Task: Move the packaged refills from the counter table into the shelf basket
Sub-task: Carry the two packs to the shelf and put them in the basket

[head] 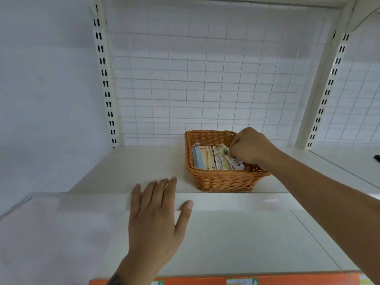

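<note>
White shelf upright (pixel 103 79), slotted, standing far beyond the left hand and to its left. Left hand (pixel 153 219): flat and relaxed, fingers straight and slightly spread, palm down on the front lip of the white shelf (pixel 127 167), thumb out toward the right; it grasps nothing. Wicker basket (pixel 218 179): rectangular, brown, on the shelf beyond and to the right of the left hand, directly under the right hand, long axis running away from the viewer. Packaged refills (pixel 205 158): a row of flat sachets standing on edge inside the basket, just left of the right hand, long axes running front to back with upper ends tilted toward the far wall; printing too small to read. Right hand (pixel 249 148): reaching over the basket's right rim, fingers curled and pinching the rightmost refill packet (pixel 225 154), which leans against the row; the fingertips and the packet's lower part are hidden behind the knuckles. Wire grid back panel (pixel 205 79) behind the basket. Orange strip (pixel 205 281) below the left hand, cut off by the frame's bottom edge.
</note>
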A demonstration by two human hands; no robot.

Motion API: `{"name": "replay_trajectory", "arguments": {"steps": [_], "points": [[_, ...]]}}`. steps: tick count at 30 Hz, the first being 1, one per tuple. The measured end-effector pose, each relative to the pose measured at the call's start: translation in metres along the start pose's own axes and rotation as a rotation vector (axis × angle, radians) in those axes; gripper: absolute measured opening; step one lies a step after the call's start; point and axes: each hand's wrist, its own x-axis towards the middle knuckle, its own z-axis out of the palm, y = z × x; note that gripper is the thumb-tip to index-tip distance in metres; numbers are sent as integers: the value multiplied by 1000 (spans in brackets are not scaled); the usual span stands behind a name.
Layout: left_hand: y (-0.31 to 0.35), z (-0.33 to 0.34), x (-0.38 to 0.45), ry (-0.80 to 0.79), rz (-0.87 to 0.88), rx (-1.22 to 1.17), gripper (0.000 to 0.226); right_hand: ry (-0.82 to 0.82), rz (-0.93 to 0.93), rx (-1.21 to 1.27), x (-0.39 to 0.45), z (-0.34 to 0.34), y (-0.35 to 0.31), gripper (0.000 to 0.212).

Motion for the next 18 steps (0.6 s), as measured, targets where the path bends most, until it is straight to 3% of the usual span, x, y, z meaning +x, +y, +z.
{"name": "replay_trajectory", "arguments": {"steps": [3, 11, 15, 18], "points": [[-4, 2, 0, 2, 21, -11, 66, -32, 2, -178, 2, 8, -1, 20], [-7, 14, 0, 116, 46, -63, 56, -18, 8, -327, 5, 18, -3, 13], [-10, 11, 0, 117, 78, -76, 54, 106, -85, -265, -9, 16, -3, 13], [-9, 4, -2, 55, 88, -61, 57, 289, -270, -187, -42, 26, 7, 25]]}}
